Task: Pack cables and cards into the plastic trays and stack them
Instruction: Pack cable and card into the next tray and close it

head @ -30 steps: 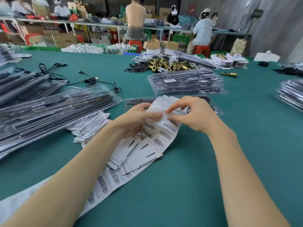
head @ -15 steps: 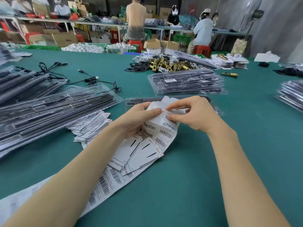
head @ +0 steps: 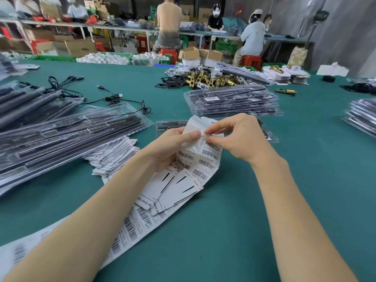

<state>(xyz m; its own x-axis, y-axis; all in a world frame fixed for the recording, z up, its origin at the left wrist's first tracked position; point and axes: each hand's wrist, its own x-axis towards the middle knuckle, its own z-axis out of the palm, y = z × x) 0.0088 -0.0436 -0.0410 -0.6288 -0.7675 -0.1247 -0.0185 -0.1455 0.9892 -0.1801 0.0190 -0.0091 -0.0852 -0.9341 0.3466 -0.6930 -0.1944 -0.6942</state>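
Observation:
A long white barcode label sheet (head: 205,165) runs from the centre of the green table toward the lower left. My left hand (head: 173,145) holds its upper end together with a few white printed cards (head: 173,190) fanned out below. My right hand (head: 238,137) pinches a label at the sheet's top edge with thumb and forefinger. A clear plastic tray (head: 168,125) lies flat just behind my hands, mostly hidden. Loose black cables (head: 114,98) lie at the left rear.
Large clear trays with black bars (head: 67,137) are piled at left, beside a heap of cards (head: 114,155). A stack of packed trays (head: 232,100) stands behind centre, another stack (head: 362,117) at right. Brass lock parts (head: 211,78) lie farther back. People work at far tables.
My right thumb and forefinger have closed on the sheet's top edge and lifted it a little; the left thumb slid up toward them. The sheet's upper end is more curled.

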